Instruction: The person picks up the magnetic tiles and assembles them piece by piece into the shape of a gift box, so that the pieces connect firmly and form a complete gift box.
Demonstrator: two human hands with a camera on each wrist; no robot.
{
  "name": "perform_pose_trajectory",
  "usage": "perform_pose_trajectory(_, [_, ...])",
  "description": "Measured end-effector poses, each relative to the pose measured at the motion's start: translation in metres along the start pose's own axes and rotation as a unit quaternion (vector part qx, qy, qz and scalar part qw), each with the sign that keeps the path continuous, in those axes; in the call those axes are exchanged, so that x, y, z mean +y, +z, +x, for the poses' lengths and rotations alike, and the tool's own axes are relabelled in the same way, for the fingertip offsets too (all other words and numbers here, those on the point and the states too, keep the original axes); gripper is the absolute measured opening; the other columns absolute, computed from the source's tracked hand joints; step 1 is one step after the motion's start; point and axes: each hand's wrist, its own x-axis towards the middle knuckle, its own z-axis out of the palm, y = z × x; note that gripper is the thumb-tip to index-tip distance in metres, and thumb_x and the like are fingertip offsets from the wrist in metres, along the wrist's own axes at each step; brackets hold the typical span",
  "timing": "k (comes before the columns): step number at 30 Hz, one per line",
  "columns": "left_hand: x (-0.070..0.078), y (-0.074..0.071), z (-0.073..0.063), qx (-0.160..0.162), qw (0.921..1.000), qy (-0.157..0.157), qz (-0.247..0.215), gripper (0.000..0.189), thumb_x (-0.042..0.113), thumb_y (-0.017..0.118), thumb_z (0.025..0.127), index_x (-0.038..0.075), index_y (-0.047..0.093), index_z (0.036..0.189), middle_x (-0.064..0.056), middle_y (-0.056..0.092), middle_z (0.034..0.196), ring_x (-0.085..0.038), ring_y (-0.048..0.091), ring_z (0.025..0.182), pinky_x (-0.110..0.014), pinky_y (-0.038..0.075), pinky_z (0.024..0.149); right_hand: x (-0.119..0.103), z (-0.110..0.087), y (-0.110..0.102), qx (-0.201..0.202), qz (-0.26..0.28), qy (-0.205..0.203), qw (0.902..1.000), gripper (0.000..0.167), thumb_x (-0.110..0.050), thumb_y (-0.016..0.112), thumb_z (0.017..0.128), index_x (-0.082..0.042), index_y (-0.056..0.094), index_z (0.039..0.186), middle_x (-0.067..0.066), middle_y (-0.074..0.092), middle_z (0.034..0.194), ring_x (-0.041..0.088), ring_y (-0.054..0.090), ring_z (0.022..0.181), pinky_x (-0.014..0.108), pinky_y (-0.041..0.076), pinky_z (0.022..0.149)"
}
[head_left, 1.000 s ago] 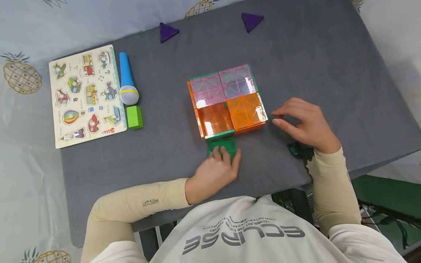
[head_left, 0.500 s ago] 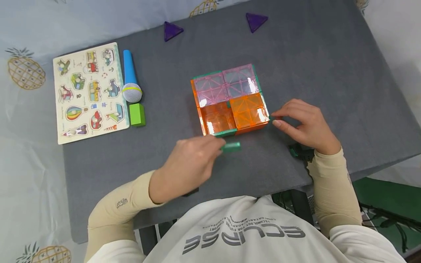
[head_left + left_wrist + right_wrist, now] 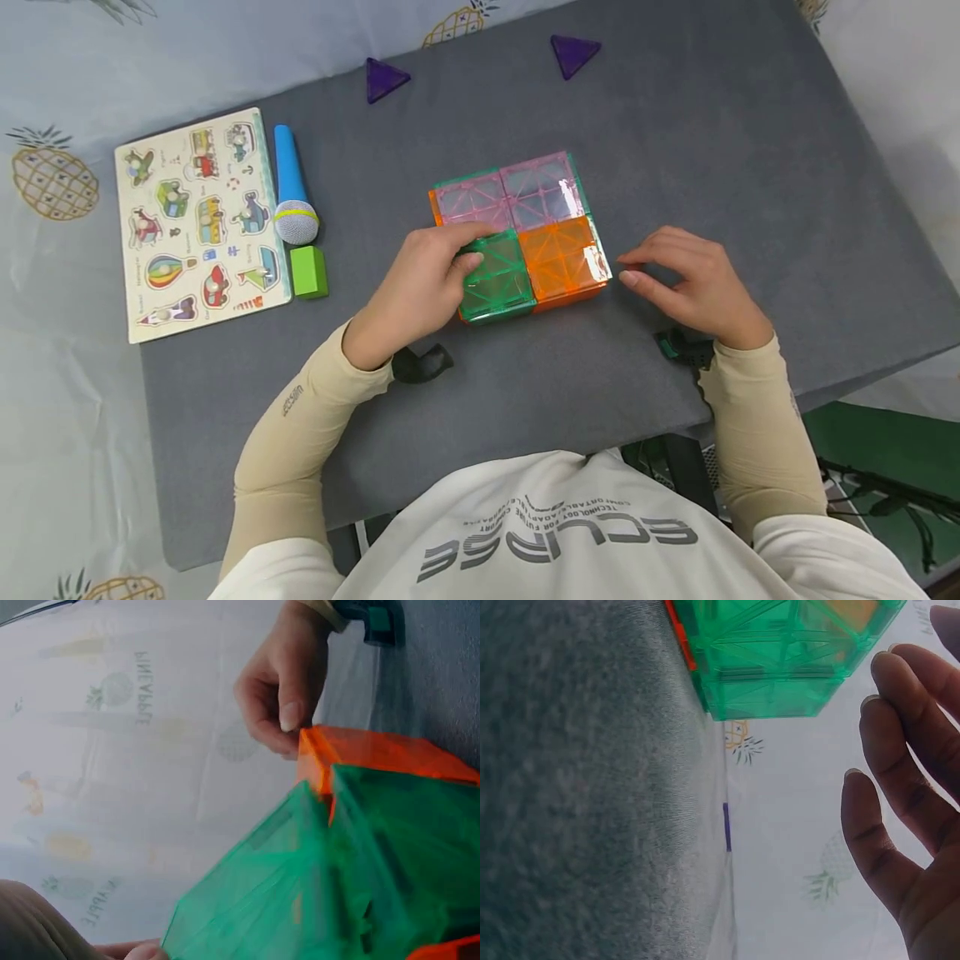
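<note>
A low box of translucent magnetic tiles stands mid-table, with two pink tiles (image 3: pixel 542 192) on top at the back and an orange tile (image 3: pixel 562 258) at front right. My left hand (image 3: pixel 420 279) pinches a green square magnetic tile (image 3: pixel 498 275) by its left edge over the front-left quarter of the top. In the left wrist view this tile (image 3: pixel 255 885) tilts up from the box, one edge close to the green front wall (image 3: pixel 405 840). My right hand (image 3: pixel 693 279) rests beside the box's front-right corner, fingers relaxed and holding nothing; its fingers (image 3: pixel 885 742) appear near the green side wall (image 3: pixel 772 694).
Two purple triangle tiles (image 3: pixel 385 80) (image 3: pixel 574 56) lie near the back edge. At left are a wooden picture puzzle board (image 3: pixel 202 225), a blue toy microphone (image 3: pixel 292 187) and a green block (image 3: pixel 308 272). The table's front edge runs close to the person's shirt (image 3: pixel 555 533).
My left hand has picked the green tile up from the table in front of the box and brought it over the gap in the top. The right hand has stayed beside the corner.
</note>
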Motion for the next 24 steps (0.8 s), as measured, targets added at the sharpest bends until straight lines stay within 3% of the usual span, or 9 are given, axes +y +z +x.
perform_pose_trajectory(4, [-0.002,0.005,0.002,-0.002,0.9998,0.017,-0.01,0.042,-0.011,0.043,0.094,0.006,0.058,0.13,-0.008,0.062,0.128,-0.02,0.057,0.117,-0.035,0.042,0.102,0.0,-0.001,0.0,0.001,-0.007,0.019,0.9998,0.015,-0.012,0.072,0.085,-0.001,0.073,0.096,0.009,0.07,0.089,0.01,0.057,0.086,0.013,0.04,0.085])
perform_pose_trajectory(7, [-0.003,0.007,0.002,0.002,0.9995,0.015,-0.026,0.038,-0.002,0.042,0.098,0.006,0.055,0.133,-0.008,0.058,0.131,-0.02,0.053,0.122,-0.035,0.039,0.105,-0.001,-0.001,0.0,0.0,-0.01,0.029,0.9995,0.015,-0.007,0.073,0.083,-0.002,0.073,0.097,0.008,0.07,0.09,0.01,0.057,0.086,0.013,0.04,0.085])
perform_pose_trajectory(10, [-0.004,0.007,-0.001,-0.025,0.9992,-0.009,-0.03,0.049,0.025,0.062,0.094,0.009,0.048,0.138,-0.008,0.053,0.133,-0.019,0.05,0.117,-0.034,0.039,0.102,-0.001,-0.001,0.001,0.006,-0.008,0.034,0.9994,0.016,-0.006,0.074,0.081,-0.003,0.073,0.096,0.006,0.07,0.09,0.011,0.057,0.085,0.013,0.04,0.085])
perform_pose_trajectory(12, [-0.004,0.009,-0.003,-0.052,0.9982,-0.021,-0.02,0.074,0.04,0.075,0.082,0.011,0.042,0.142,-0.008,0.05,0.127,-0.018,0.048,0.109,-0.033,0.04,0.096,-0.001,-0.002,0.002,0.015,-0.006,0.035,0.9993,0.016,-0.007,0.075,0.08,-0.004,0.074,0.096,0.006,0.07,0.089,0.013,0.057,0.084,0.013,0.039,0.084])
perform_pose_trajectory(14, [-0.005,0.011,-0.006,-0.066,0.9976,-0.02,0.002,0.092,0.042,0.085,0.069,0.013,0.039,0.143,-0.007,0.046,0.118,-0.018,0.046,0.1,-0.032,0.042,0.089,-0.001,-0.002,0.002,0.018,-0.005,0.035,0.9992,0.017,-0.005,0.076,0.079,-0.004,0.074,0.096,0.006,0.071,0.089,0.014,0.058,0.084,0.013,0.039,0.085])
perform_pose_trajectory(16, [-0.006,0.015,-0.008,-0.053,0.9982,0.0,0.03,0.095,0.038,0.087,0.065,0.011,0.039,0.141,-0.009,0.044,0.111,-0.02,0.044,0.094,-0.032,0.043,0.085,-0.001,-0.001,0.003,0.022,-0.003,0.035,0.9991,0.019,-0.004,0.077,0.077,-0.005,0.074,0.096,0.007,0.071,0.089,0.015,0.058,0.084,0.013,0.039,0.085])
perform_pose_trajectory(19, [-0.008,0.02,-0.008,0.002,0.997,0.038,0.068,0.087,0.029,0.086,0.064,0.002,0.04,0.133,-0.013,0.047,0.109,-0.024,0.046,0.096,-0.034,0.043,0.088,0.001,-0.002,0.003,0.02,-0.005,0.036,0.9991,0.02,-0.003,0.077,0.077,-0.005,0.074,0.097,0.007,0.071,0.09,0.016,0.058,0.084,0.012,0.039,0.085])
perform_pose_trajectory(22, [-0.011,0.025,-0.007,0.053,0.9907,0.07,0.104,0.08,0.026,0.085,0.063,-0.004,0.042,0.124,-0.017,0.051,0.11,-0.029,0.047,0.1,-0.038,0.04,0.094,0.002,-0.001,0.003,0.015,-0.011,0.041,0.999,0.017,-0.005,0.076,0.079,-0.005,0.074,0.097,0.006,0.07,0.089,0.016,0.058,0.084,0.013,0.039,0.084])
perform_pose_trajectory(24, [-0.013,0.026,-0.007,0.071,0.9866,0.073,0.128,0.081,0.029,0.087,0.061,-0.004,0.045,0.122,-0.018,0.052,0.114,-0.032,0.046,0.102,-0.041,0.039,0.092,0.002,-0.001,0.002,0.003,-0.017,0.047,0.9987,0.018,-0.004,0.075,0.079,-0.005,0.073,0.097,0.006,0.07,0.09,0.014,0.058,0.085,0.013,0.039,0.084])
